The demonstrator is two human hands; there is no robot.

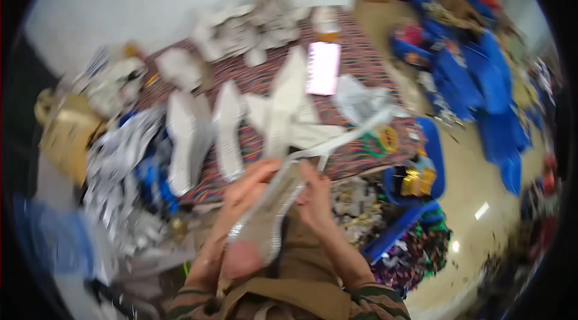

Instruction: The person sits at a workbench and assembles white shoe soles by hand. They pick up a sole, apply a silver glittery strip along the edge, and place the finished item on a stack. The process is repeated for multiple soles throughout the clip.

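Over my lap I hold a long, sole-shaped beige piece with a glittering silver edge (282, 223), tilted up toward the table. My left hand (250, 186) is closed on its upper left side. The fingers of my right hand (314, 193) pinch its upper right edge, where a white strip (352, 135) runs off to the far right. A pinkish round patch (244, 258) shows at the piece's lower end; blur hides what it is. Just beyond my left hand lie a silver-edged sole-shaped piece (229, 133) and a stack of similar pieces (185, 139).
A striped cloth (361, 37) covers the table. On it lie white cut pieces (286, 100), a lit phone (323, 68), tape rolls (384, 139) and a pale heap (253, 25). Silvery strips (123, 181) hang at left. Blue bins (436, 157) and scraps (415, 254) stand right.
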